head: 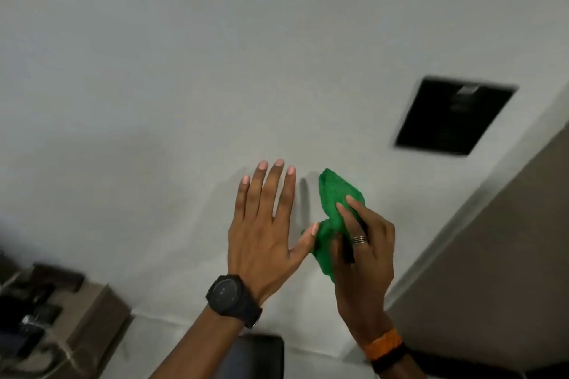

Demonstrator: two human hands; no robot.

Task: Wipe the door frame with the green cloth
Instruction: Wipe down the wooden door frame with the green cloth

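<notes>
The right hand [361, 251] is clamped on the green cloth [334, 218], with fingers [348, 209] pressed over its middle and the fabric bunched in the palm. The left hand [264, 231] is spread flat with fingers apart and grips nothing; its thumb tip lies just beside, possibly touching, the lower fold of the cloth. Both hands are raised in front of a pale, plain wall surface [154, 101]. A white strip [462, 215] runs diagonally at the right, bordering a brown panel [508, 255]; this is judged to be the door frame and door, though the view does not confirm it. The cloth is near that strip but apart from it, so the step in hand is judged to be the approach before wiping. To do it well, refold the cloth into a flat pad so that a broad face meets the frame, carry it across to the strip, press firmly, and draw it along the strip's length in overlapping passes. Keep the left hand free to brace on the wall. The cloth is bright green, soft and textured like towelling, crumpled into a rough wedge with one pointed end projecting upward beyond the fingers and a second fold hanging below the hand. No soiling is discernible on it.
</notes>
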